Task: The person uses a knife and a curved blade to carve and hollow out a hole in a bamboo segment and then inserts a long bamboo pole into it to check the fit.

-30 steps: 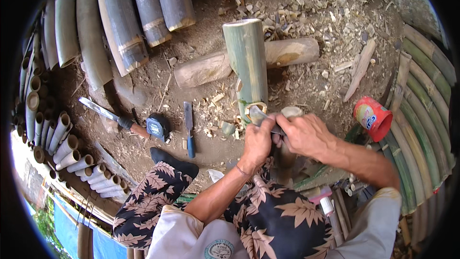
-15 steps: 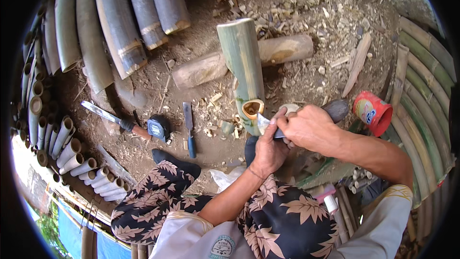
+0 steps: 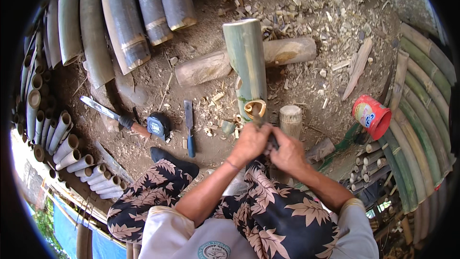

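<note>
— Hands? 
— Left hand (image 3: 252, 142) and right hand (image 3: 286, 152) are gripping, fingers closed, possibly a knife (image 3: 261, 121).
— Item? 
— Bamboo tube (image 3: 247, 64) is lying on the ground, its open end touching the blade.

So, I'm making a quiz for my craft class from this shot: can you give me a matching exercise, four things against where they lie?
Things:
1. green bamboo section
2. red can
3. tape measure
4. chisel

Places:
A. on its side at the right, by the bamboo poles
B. between the long knife and the chisel
C. leaning over a pale log, its cut end at both hands
D. on the dirt just left of the left hand

Pairs: 1-C, 2-A, 3-B, 4-D
</note>
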A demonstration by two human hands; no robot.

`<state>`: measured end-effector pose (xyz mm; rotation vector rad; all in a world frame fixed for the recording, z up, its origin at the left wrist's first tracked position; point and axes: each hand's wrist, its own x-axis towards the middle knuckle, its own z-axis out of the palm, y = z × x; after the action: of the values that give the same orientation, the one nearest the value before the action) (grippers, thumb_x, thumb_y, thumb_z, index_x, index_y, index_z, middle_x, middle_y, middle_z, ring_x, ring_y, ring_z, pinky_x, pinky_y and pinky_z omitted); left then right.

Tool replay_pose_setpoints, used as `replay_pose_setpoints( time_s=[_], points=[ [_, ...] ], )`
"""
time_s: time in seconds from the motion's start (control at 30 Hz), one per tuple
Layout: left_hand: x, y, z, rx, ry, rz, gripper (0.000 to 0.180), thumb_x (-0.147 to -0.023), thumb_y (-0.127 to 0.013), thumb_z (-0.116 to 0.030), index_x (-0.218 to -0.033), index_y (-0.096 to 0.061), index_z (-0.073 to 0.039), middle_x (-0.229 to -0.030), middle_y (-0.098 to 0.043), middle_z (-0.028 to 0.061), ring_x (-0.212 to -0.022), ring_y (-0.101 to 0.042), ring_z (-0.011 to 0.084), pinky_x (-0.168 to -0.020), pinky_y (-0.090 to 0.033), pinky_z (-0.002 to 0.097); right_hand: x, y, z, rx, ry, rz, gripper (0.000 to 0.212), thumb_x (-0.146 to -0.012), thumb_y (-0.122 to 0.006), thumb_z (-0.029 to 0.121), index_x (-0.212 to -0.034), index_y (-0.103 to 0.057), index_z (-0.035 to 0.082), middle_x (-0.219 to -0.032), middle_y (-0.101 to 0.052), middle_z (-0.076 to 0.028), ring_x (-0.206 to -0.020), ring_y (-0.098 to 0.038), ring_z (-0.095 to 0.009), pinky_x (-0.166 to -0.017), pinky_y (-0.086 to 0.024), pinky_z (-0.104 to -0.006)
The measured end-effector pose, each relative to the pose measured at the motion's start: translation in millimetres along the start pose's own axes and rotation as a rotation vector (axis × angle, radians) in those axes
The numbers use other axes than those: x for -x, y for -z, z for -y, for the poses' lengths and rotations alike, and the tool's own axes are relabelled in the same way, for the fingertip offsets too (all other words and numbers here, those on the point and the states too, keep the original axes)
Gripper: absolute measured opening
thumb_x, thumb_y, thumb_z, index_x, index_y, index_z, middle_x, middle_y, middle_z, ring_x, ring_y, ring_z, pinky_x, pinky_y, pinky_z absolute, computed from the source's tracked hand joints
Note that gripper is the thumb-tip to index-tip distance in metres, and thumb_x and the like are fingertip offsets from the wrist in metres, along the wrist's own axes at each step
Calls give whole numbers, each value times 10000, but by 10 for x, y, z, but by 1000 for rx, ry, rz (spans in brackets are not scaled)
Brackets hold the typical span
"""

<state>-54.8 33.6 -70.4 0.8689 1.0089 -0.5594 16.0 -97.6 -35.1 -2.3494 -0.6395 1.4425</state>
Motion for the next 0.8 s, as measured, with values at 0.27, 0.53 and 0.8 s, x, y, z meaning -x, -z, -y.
replay_pose_setpoints(
  time_s=[0.27,0.53,0.8],
  points=[
    [-13,-182,-4,1006,-79,35,314,-990,-496,-295,-996,-647,-20,-767,-671,83,-700,-651,171,-667,-520,309,-592,925,705,863,641,295,246,-772,-684,178,-964,-672,23,-700,-696,-132,-611,-704,-270,-518,-546,-378],
    [-238,-26,441,1083,-278,654,553,-988,-490,-491,-1273,-555,-22,-1246,-607,131,-1131,-594,236,-925,-501,391,-898,933,930,952,593,449,147,-793,-665,216,-786,-714,79,-710,-706,-121,-646,-702,-273,-566,-548,-394],
    [761,-57,566,-94,-447,34,725,-807,-667,-226,-1393,-384,95,-1258,-574,265,-1167,-594,329,-985,-478,400,44,52,269,-521,113,-165,484,-1025,-413,429,-995,-652,9,-761,-694,-180,-722,-706,-328,-698,-554,-446]
  ],
)
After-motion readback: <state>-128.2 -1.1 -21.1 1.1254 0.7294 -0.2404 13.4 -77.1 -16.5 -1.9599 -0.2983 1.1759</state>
